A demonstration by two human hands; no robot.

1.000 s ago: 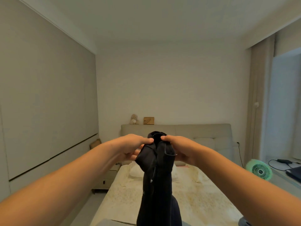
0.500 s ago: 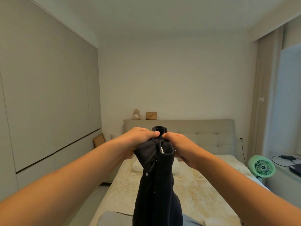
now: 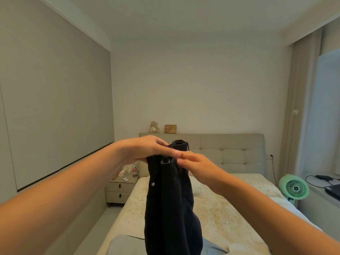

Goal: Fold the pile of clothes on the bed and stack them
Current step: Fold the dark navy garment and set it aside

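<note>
A black garment [image 3: 169,199] with a small metal snap hangs bunched and upright in front of me, above the bed [image 3: 220,214]. My left hand [image 3: 147,150] reaches across its top edge, with the fingers lying over the fabric and pinching it. My right hand [image 3: 195,162] grips the same top edge from the right, fingertips meeting those of the left hand. The garment's lower end drops out of view. At the bed's near end lie a grey folded piece [image 3: 125,243] and a pale blue piece [image 3: 211,248].
The bed has a padded headboard [image 3: 230,144] carrying a teddy bear [image 3: 153,127] and a small frame [image 3: 170,129]. A cluttered nightstand [image 3: 121,188] stands on the left, and a green fan [image 3: 294,187] and a desk with cables on the right.
My left fingers have slid to the right over the top of the black garment, up against my right hand. Both hands stay on the top edge.
</note>
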